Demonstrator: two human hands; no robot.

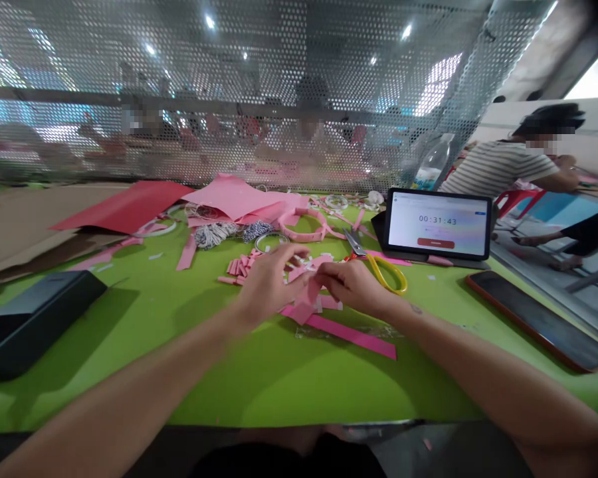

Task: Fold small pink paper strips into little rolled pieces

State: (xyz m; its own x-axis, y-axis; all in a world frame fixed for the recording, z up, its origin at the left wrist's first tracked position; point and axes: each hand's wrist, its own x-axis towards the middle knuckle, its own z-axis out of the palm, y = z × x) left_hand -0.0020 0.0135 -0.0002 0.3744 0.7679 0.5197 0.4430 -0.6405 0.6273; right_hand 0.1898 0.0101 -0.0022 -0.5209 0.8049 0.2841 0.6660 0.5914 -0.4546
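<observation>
My right hand (pixel 351 284) pinches a light pink paper strip (pixel 305 304) between thumb and fingers, above the green tabletop. Facing it, my left hand (pixel 269 282) has its fingers curved and apart, with the thumb close to that strip; whether it touches the paper I cannot tell. Beneath them a bright pink strip (pixel 356 338) lies slanting toward me. Small pink paper pieces (pixel 240 267) are heaped beside my left hand. Scissors (pixel 387 275) with a yellow handle lie just beyond my right hand.
A tablet (pixel 436 226) showing a timer and a phone (pixel 533 318) are at right, a black box (pixel 40 318) at left. Behind lie string bundles (pixel 214 234), a pink paper ring (pixel 303 229), red paper (pixel 124 206) and cardboard (pixel 24 219). A person (pixel 498 162) sits beyond.
</observation>
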